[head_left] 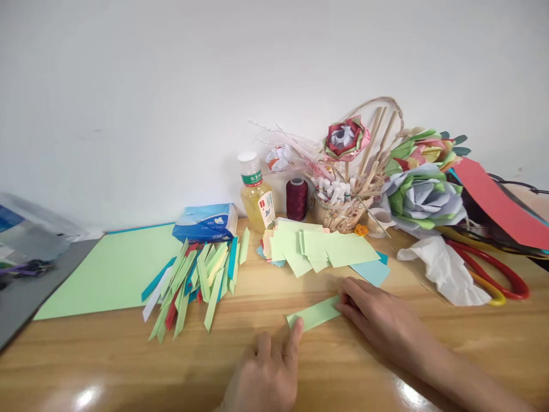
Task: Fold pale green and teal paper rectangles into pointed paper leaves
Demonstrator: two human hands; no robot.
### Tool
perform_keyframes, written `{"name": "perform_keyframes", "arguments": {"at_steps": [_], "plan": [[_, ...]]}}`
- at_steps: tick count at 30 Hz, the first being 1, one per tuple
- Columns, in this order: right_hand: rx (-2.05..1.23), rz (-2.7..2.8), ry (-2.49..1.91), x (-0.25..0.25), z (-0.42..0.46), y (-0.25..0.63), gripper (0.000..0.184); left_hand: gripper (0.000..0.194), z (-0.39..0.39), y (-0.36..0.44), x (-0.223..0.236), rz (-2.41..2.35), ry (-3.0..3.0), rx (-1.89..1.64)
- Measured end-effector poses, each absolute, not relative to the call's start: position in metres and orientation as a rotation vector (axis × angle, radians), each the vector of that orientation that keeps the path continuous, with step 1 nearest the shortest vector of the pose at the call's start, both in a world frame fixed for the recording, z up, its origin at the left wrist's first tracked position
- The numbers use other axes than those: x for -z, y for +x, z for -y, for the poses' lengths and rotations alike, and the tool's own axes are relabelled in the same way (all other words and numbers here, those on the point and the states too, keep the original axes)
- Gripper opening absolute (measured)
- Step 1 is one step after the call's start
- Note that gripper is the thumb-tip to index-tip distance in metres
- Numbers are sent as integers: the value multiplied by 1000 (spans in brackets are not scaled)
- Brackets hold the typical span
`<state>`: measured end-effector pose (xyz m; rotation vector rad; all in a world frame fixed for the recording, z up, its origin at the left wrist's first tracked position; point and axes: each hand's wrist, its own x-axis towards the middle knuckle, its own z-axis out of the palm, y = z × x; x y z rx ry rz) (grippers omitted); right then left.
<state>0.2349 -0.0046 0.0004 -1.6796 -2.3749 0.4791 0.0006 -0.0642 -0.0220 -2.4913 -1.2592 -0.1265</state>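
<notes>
A light green paper strip (317,315) lies slanted near the front of the wooden table. My right hand (377,315) pinches the strip's right end between thumb and fingers. At the strip's left end, one stretched finger of my left hand (268,372) presses on the paper. The other left fingers are curled and nothing shows in them. Beyond my hands lies a loose pile of light green paper rectangles (349,249), with blue paper (373,273) under its right side. Narrow folded paper strips (195,283), mostly green with some blue, red and white, are heaped to the left.
A tissue pack (203,223), a glue bottle (256,197), dark red thread (296,200) and a basket (334,212) stand along the wall. Paper flowers (424,197), a crumpled tissue (446,269) and red-handled scissors (512,280) are at right. A green sheet (103,274) lies left.
</notes>
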Motion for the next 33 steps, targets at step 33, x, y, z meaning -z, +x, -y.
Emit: {"name": "perform_keyframes", "arguments": {"at_steps": [33], "plan": [[-241, 2891, -813, -7, 24, 224, 62, 39, 52, 2, 19, 973, -2354, 294]]}}
